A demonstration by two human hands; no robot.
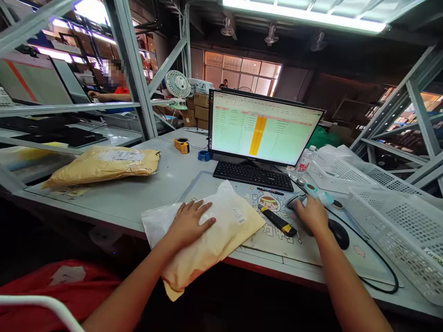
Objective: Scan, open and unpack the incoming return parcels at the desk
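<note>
My left hand (190, 223) lies flat with fingers spread on a pale yellow and white packet (216, 230), which hangs partly over the table's front edge. The packet carries a small barcode label (238, 216). At the right, my right hand (312, 214) is closed around a grey and black barcode scanner (295, 201), most of it hidden by the fingers. A black mouse (339, 234) sits beside my right wrist. Between the packet and the scanner is a black and yellow utility knife (278, 221). A marker pen (270, 191) lies behind the knife.
A monitor (265, 129) and keyboard (252, 175) stand at the back. Another yellow packet (104, 167) rests at the left near an orange tape roll (182, 145) and a blue roll (204, 156). White baskets (398, 235) line the right; a black cable (384, 260) loops there.
</note>
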